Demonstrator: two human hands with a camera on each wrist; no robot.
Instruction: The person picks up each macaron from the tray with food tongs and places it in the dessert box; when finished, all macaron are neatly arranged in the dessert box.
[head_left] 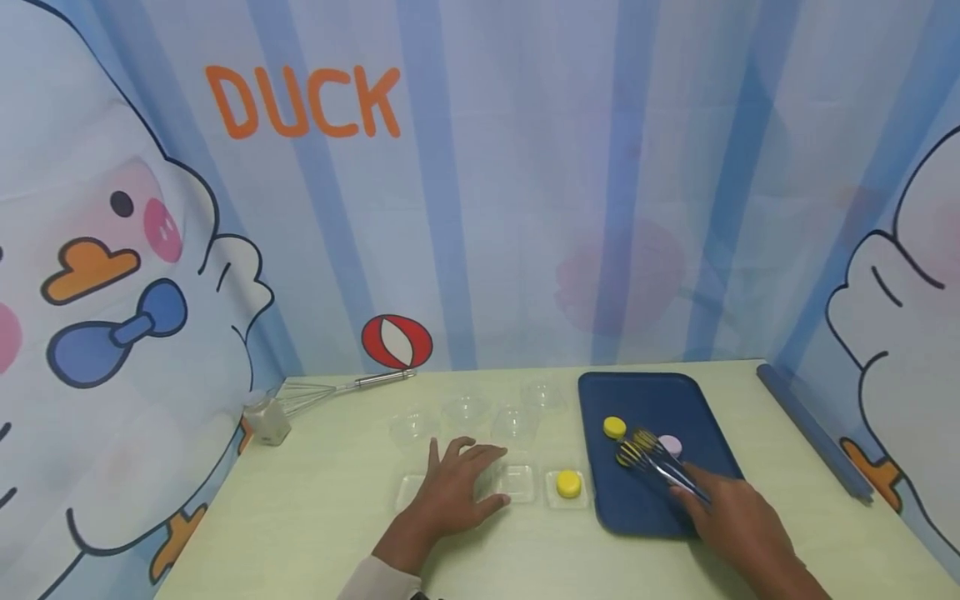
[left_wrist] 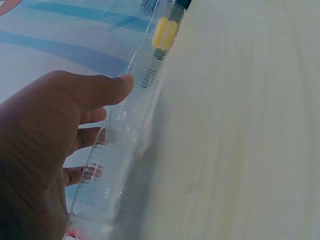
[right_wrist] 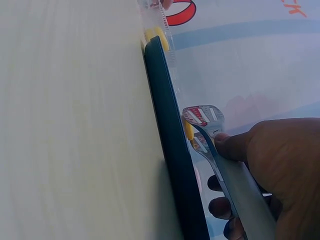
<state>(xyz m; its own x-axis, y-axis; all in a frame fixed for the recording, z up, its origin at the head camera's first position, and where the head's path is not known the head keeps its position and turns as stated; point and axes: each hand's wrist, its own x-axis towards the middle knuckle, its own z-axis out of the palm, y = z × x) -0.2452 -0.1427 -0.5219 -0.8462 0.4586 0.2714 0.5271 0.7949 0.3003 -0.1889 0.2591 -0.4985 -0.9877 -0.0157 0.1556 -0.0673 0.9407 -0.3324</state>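
Observation:
My right hand [head_left: 738, 521] grips metal slotted tongs [head_left: 681, 480] over a dark blue tray [head_left: 637, 512]. The heads of the tongs stand around a yellow macaron [head_left: 624, 457], also seen beside the slotted heads in the right wrist view. Another yellow macaron [head_left: 614, 427] and a lilac macaron [head_left: 671, 446] lie on the tray close by. Over a row of clear plastic trays [head_left: 519, 485], my left hand [head_left: 452, 492] spreads its fingers, thumb toward the near side. The rightmost compartment carries a yellow macaron [head_left: 568, 484], also visible in the left wrist view [left_wrist: 164, 34].
Several clear domed lids [head_left: 467, 408] stand behind the left hand. A whisk [head_left: 367, 381] and a small greyish box [head_left: 267, 419] lie at the back left. Along the right table edge runs a dark blue roll [head_left: 813, 433]. Printed curtain hangs behind.

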